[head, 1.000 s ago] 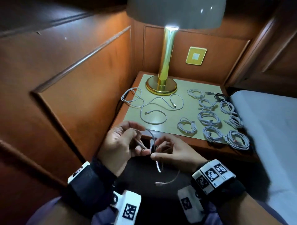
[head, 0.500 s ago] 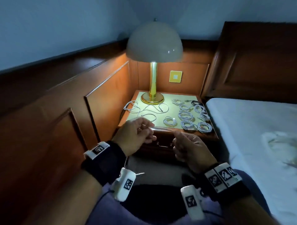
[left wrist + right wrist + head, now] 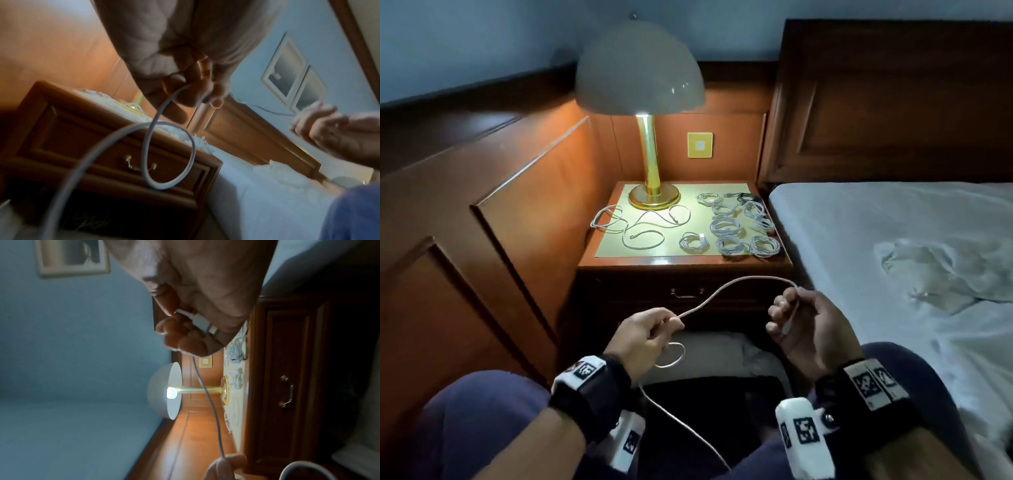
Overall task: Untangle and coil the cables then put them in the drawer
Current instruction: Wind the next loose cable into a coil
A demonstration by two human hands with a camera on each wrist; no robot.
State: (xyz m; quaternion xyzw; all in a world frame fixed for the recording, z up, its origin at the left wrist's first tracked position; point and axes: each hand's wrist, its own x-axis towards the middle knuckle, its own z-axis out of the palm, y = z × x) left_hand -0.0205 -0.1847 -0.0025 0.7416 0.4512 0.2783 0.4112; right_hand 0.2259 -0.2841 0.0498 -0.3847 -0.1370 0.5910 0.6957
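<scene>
i see one white cable [image 3: 736, 286] strung between my two hands in front of the nightstand. my left hand [image 3: 643, 334] pinches it between thumb and curled fingers; below that grip the cable drops into one small loop [image 3: 168, 155], then trails down across my lap toward 6 o'clock. my right hand [image 3: 810, 325] has its fingers curled round the cable's end, with the white plug [image 3: 200, 320] lying against the palm. between the hands the cable arches up in front of the closed drawer [image 3: 685, 291], apart from it.

on the worktop [image 3: 619, 263] i count one loose, uncoiled white cable [image 3: 640, 224] sprawled at 9 o'clock of the mat, in front of the one brass lamp [image 3: 650, 164]. at 3 o'clock of it lie the coiled white cables [image 3: 727, 226]; i make out about eight bundles, though the far ones crowd together, plus one dark cable [image 3: 746, 197] at the back corner. the bed [image 3: 893, 240] lies at 3 o'clock of the worktop.
</scene>
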